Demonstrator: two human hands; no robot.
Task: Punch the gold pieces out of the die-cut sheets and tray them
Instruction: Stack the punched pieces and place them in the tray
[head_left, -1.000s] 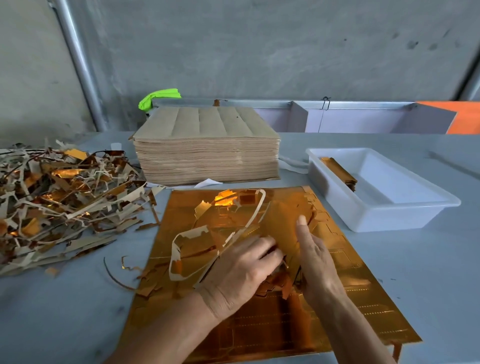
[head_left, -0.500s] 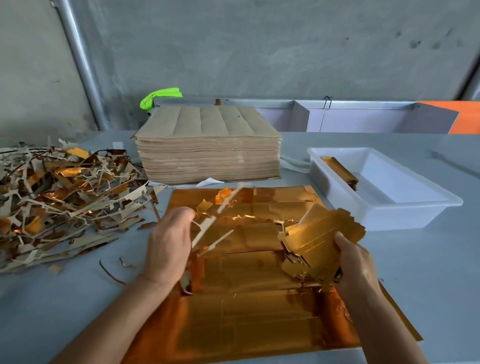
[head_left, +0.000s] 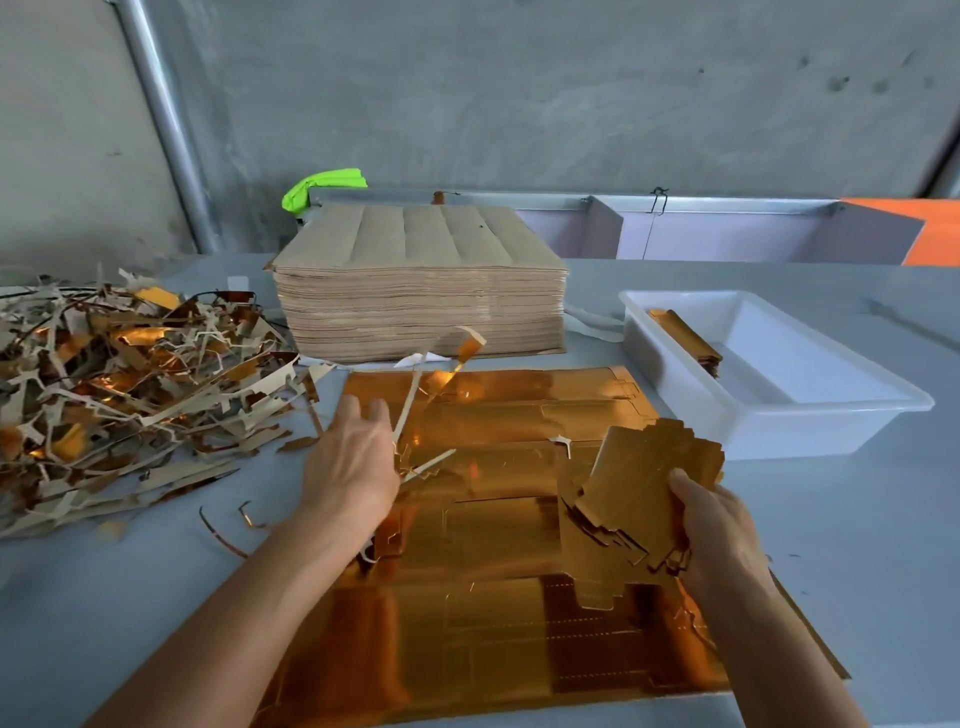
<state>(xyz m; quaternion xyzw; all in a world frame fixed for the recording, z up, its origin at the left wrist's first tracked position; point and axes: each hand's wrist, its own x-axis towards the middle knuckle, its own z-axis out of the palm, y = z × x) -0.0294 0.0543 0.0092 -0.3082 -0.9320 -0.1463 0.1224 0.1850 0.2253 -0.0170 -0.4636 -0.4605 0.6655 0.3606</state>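
Observation:
A gold die-cut sheet (head_left: 498, 623) lies flat on the table in front of me. My right hand (head_left: 711, 525) is shut on a fanned stack of punched gold pieces (head_left: 639, 483), held above the sheet's right side. My left hand (head_left: 353, 462) grips thin waste strips (head_left: 431, 384) that stick up over the sheet's left part, fingers partly spread. The white tray (head_left: 810, 431) stands to the right and holds a small pile of gold pieces (head_left: 685, 338) at its far left end.
A heap of scrap strips (head_left: 119, 395) covers the table's left side. A tall stack of uncut sheets (head_left: 415, 301), brown side up, stands behind the gold sheet. Loose curls of scrap (head_left: 228, 530) lie by my left forearm. A wall and metal channel run behind.
Both hands lifted off the sheet and pulled apart. The right one came away with the gold pieces, the left one with the waste strips, which now swing toward the scrap heap.

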